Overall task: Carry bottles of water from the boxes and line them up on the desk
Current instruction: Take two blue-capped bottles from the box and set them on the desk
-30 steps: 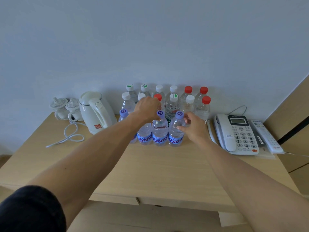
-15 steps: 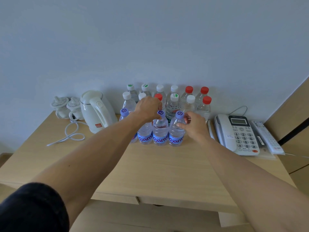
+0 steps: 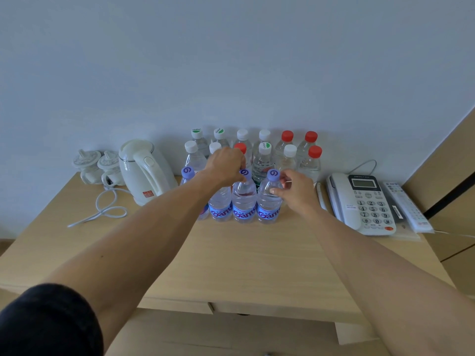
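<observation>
At frame centre, left grip (image 3: 226, 164) curls over a hidden cap & right grip (image 3: 295, 190) pinches the purple-capped clear plastic bottle (image 3: 268, 201), prob. squaring the front row on the light wooden table (image 3: 257, 258).

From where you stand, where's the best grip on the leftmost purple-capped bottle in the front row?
Take the purple-capped bottle by its neck under the cap, coming from above: it stands upright, the kettle crowds its left and the left forearm hides its body.
</observation>
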`<action>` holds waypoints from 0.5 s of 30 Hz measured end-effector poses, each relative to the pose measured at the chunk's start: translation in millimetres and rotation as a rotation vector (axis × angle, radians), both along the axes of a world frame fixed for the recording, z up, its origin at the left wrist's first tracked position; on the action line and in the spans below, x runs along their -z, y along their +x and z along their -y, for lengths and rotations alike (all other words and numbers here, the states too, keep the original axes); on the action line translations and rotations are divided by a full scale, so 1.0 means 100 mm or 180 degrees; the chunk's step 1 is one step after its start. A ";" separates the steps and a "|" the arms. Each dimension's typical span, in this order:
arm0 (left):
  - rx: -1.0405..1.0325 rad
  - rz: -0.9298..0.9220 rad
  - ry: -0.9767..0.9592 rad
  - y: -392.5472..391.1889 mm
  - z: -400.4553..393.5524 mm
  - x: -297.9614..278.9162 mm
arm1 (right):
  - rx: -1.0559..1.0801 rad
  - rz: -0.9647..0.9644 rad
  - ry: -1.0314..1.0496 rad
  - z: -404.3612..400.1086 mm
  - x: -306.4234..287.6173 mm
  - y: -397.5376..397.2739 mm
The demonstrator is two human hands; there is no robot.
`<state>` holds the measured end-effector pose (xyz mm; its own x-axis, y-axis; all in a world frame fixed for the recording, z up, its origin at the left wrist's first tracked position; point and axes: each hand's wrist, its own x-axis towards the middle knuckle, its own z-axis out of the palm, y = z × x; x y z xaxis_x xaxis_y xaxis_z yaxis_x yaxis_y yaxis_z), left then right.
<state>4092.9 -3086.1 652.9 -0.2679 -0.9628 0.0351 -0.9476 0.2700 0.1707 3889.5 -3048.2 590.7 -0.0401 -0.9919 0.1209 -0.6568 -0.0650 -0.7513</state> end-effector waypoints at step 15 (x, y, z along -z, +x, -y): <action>0.0150 0.0325 -0.0091 0.03 -0.01 -0.14 | 0.0021 -0.0279 0.0058 -0.05 -0.07 -0.08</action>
<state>4095.7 -3084.8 666.6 -0.3165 -0.9480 0.0325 -0.9458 0.3180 0.0655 3881.3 -3043.2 597.8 -0.0367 -0.9937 0.1062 -0.7204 -0.0473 -0.6919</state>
